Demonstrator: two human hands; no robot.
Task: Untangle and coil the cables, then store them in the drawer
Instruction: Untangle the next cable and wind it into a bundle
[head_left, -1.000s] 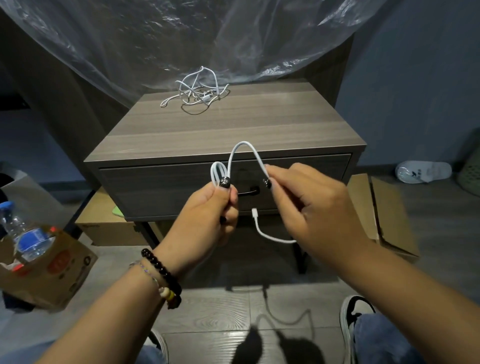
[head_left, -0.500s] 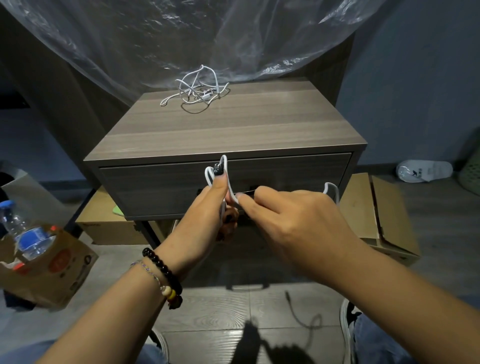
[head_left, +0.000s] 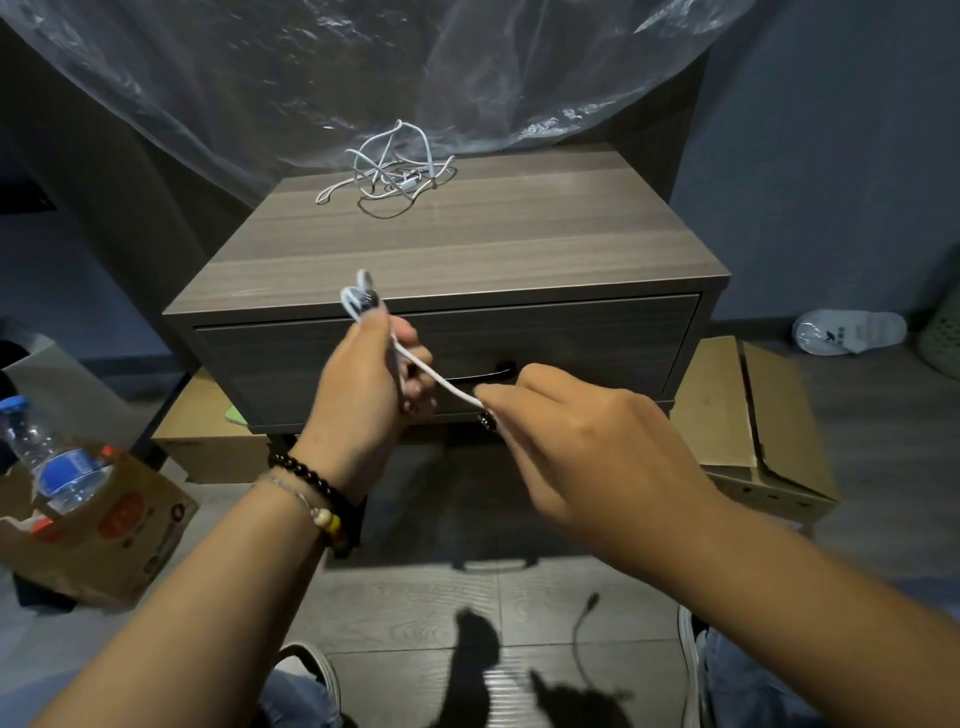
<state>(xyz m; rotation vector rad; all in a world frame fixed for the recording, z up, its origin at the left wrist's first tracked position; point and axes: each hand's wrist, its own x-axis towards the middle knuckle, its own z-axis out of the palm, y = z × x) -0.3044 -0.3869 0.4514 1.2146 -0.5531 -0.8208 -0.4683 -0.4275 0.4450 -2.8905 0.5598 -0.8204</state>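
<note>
Right hand (head_left: 587, 447) withdrew, tautening cable (head_left: 434, 382).

Matt wood-grain nightstand (head_left: 467, 249), smooth white plastic-coated cable (head_left: 436, 382), crinkled glossy plastic sheet (head_left: 311, 78), cardboard boxes (head_left: 748, 415).

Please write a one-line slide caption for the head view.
Both hands, left and right, wind a white cable before the closed drawer; tangled cables wait on the nightstand.

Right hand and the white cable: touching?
Touching. The head view shows the right hand pinching the white cable at its fingertips.
</note>
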